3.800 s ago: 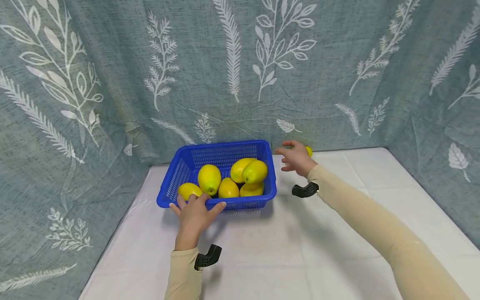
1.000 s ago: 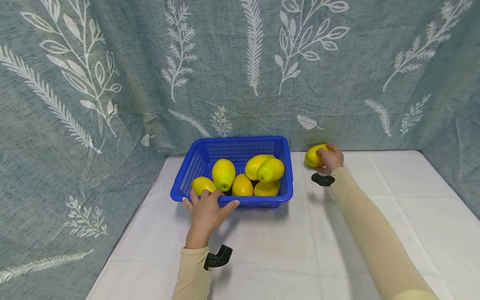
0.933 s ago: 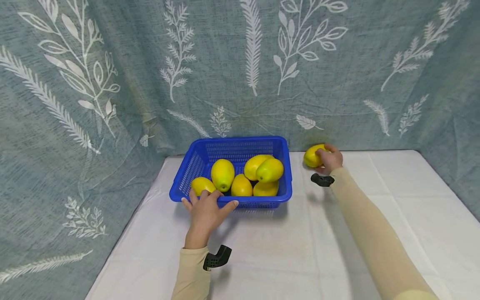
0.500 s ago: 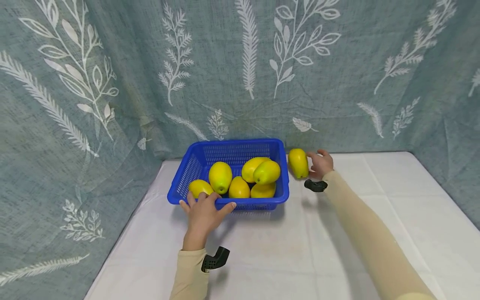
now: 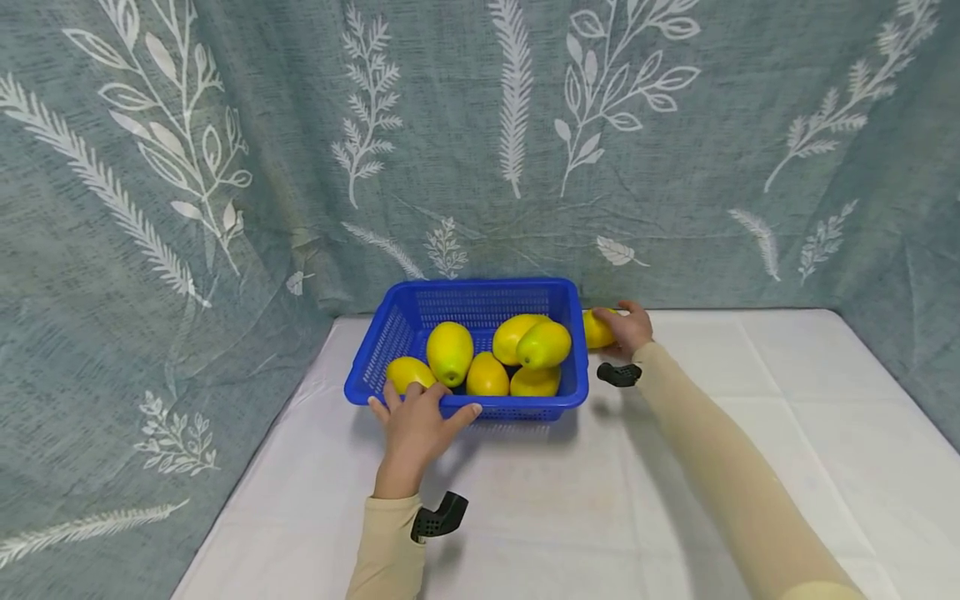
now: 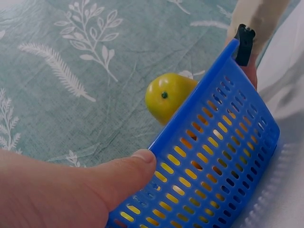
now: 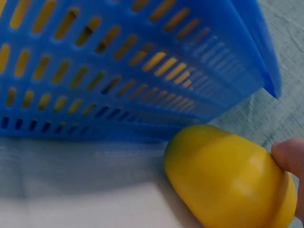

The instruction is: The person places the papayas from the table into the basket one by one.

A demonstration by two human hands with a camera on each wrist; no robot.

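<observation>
A blue plastic basket [image 5: 465,402] with slotted walls stands near the table's back edge, holding several yellow mangoes, some with a green tinge. My left hand [image 5: 416,429] grips its front rim, fingers over the top; in the left wrist view the thumb [image 6: 128,173] lies along the outer side. One more mango [image 5: 597,330] lies on the table just right of the basket. My right hand [image 5: 632,327] holds it from the right side. In the right wrist view, a fingertip [image 7: 289,154] presses this mango [image 7: 228,178], whose greenish end is close against the basket wall.
A white cloth [image 5: 555,500] covers the table. A grey-green curtain [image 5: 465,167] with white leaf patterns hangs behind and along the sides. Inside the basket, one mango [image 5: 544,344] rests on top of others at the right.
My right hand has brought the loose mango left, up to the basket. Half a second ago the mango stood turned, the fingers at its right side. My left hand keeps its place on the rim.
</observation>
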